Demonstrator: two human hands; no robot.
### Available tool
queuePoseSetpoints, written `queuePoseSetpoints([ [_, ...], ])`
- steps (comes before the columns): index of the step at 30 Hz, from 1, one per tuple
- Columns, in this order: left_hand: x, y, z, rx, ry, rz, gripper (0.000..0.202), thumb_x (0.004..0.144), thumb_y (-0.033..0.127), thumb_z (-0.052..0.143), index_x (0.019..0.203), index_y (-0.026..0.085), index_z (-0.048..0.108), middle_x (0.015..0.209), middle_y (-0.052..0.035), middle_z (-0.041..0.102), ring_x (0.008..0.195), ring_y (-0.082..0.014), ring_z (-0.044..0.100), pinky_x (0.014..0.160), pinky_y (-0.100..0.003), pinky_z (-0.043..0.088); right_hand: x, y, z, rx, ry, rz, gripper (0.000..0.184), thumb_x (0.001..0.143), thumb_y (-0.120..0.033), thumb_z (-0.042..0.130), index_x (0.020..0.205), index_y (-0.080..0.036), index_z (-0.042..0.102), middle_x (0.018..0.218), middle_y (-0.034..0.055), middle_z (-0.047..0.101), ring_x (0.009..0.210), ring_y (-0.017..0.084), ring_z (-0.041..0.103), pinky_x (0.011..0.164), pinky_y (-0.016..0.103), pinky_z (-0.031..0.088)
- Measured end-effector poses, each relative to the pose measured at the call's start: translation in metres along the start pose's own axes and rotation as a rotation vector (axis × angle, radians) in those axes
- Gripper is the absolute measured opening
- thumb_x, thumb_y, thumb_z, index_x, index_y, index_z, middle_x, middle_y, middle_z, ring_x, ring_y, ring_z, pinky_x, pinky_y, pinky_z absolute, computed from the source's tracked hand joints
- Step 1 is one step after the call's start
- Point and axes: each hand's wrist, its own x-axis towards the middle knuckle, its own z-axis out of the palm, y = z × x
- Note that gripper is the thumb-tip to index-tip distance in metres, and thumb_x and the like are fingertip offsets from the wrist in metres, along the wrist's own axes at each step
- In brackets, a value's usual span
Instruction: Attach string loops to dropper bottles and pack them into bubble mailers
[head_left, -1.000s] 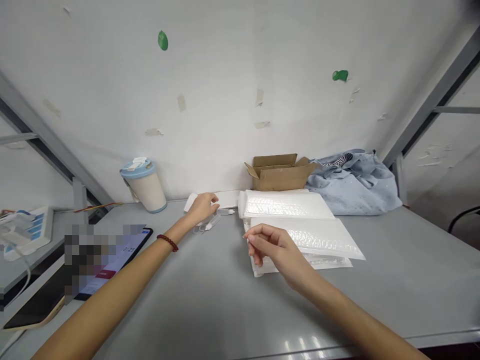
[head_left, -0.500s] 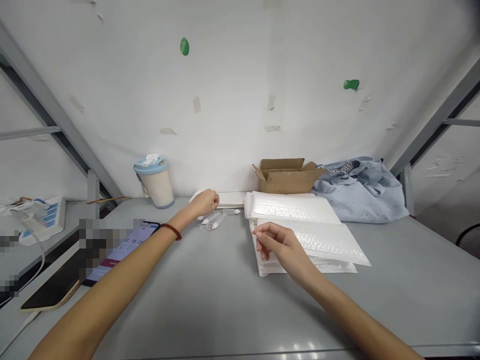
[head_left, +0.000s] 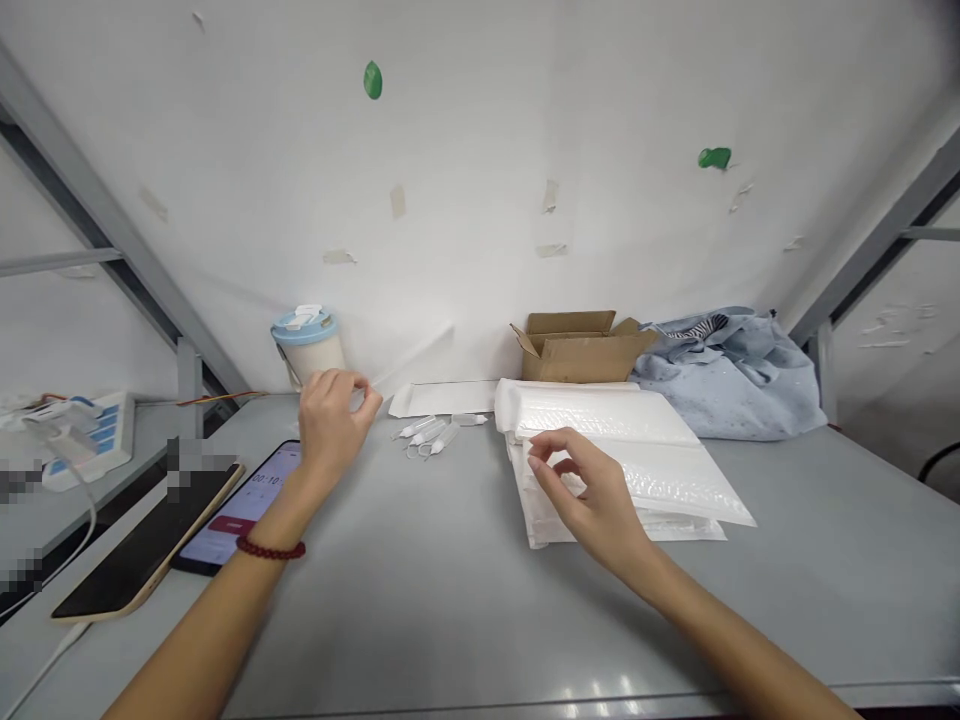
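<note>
My left hand (head_left: 330,430) is raised near the cup and pinches a thin transparent plastic strip (head_left: 412,355), which slants up and right from its fingertips. My right hand (head_left: 589,485) hovers at the left edge of a stack of white bubble mailers (head_left: 622,440), its fingertips touching the top mailer and its fingers apart. Between the hands, a flat white sheet (head_left: 442,398) lies on the grey table (head_left: 450,620). Several small white items in transparent wrappers (head_left: 427,435) lie in front of that sheet.
A white-and-blue cup (head_left: 307,350) and an open cardboard box (head_left: 581,345) stand against the white wall, beside a pale blue cloth (head_left: 727,380). Towards the left are a lit phone (head_left: 240,505), a dark phone (head_left: 150,540) and a power strip (head_left: 86,440).
My left hand has moved left off the white sheet, lifting the transparent strip and uncovering the sheet. My right hand's fingers have spread a little over the mailers. The view has shifted slightly.
</note>
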Motion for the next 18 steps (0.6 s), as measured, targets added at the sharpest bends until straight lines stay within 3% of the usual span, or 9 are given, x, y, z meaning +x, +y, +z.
queuePoseSetpoints([
  [3,-0.024,0.022,-0.007,-0.142,0.125,0.151,0.008,0.083,0.017,0.051,0.081,0.019,0.058,0.082,-0.0072,0.065,0.081,-0.0223,0.058,0.077,-0.035,0.043,-0.001,0.006,0.001,-0.327,0.143,-0.427,0.032,0.085,-0.014,0.052,0.117,-0.021,0.05,0.108,0.0112,0.061,0.102,0.022,0.056,0.075,0.034,0.05],
  [6,-0.048,0.052,-0.015,-0.266,0.038,0.44,0.014,0.085,0.012,0.052,0.09,0.021,0.061,0.09,-0.0071,0.068,0.086,-0.021,0.06,0.076,-0.033,0.041,-0.006,0.003,0.002,-0.675,0.163,-0.726,0.04,0.084,-0.008,0.052,0.121,-0.023,0.05,0.116,0.0081,0.062,0.108,0.022,0.053,0.082,0.035,0.043],
  [9,-0.067,0.077,-0.021,-0.446,-0.14,0.625,0.025,0.088,0.011,0.048,0.105,0.024,0.061,0.102,-0.0067,0.069,0.094,-0.0212,0.061,0.08,-0.034,0.039,-0.011,-0.007,0.005,-0.942,0.204,-0.69,0.026,0.084,-0.004,0.047,0.099,-0.021,0.06,0.097,0.004,0.069,0.081,0.018,0.056,0.069,0.033,0.034],
  [11,-0.071,0.087,-0.023,-0.516,-0.214,0.611,0.025,0.088,0.011,0.048,0.105,0.024,0.062,0.1,-0.006,0.07,0.094,-0.0209,0.061,0.08,-0.034,0.039,-0.012,-0.01,0.007,-1.005,0.179,-0.595,0.022,0.083,-0.001,0.046,0.079,-0.019,0.059,0.076,0.0027,0.067,0.065,0.015,0.051,0.062,0.032,0.029],
  [14,-0.063,0.087,-0.023,-0.529,-0.229,0.314,0.016,0.087,0.018,0.051,0.09,0.023,0.066,0.097,-0.0062,0.069,0.098,-0.0235,0.057,0.085,-0.038,0.039,-0.009,-0.003,0.007,-1.011,0.078,-0.54,0.025,0.08,0.0,0.043,0.067,-0.018,0.053,0.064,0.0026,0.057,0.056,0.014,0.043,0.057,0.03,0.028],
  [16,-0.052,0.08,-0.022,-0.565,-0.289,-0.049,0.016,0.086,0.026,0.052,0.095,0.023,0.065,0.108,-0.0078,0.065,0.108,-0.0266,0.052,0.089,-0.042,0.04,-0.008,0.003,0.006,-1.001,0.044,-0.529,0.024,0.079,0.001,0.041,0.068,-0.017,0.053,0.065,0.0034,0.054,0.057,0.014,0.041,0.054,0.028,0.029],
  [18,-0.042,0.069,-0.021,-0.705,-0.463,-0.43,0.031,0.084,0.032,0.054,0.113,0.022,0.058,0.121,-0.0097,0.059,0.113,-0.0272,0.051,0.088,-0.041,0.044,-0.008,0.007,0.005,-0.988,0.032,-0.517,0.023,0.077,0.002,0.042,0.07,-0.017,0.052,0.066,0.0039,0.053,0.059,0.015,0.041,0.053,0.027,0.031],
])
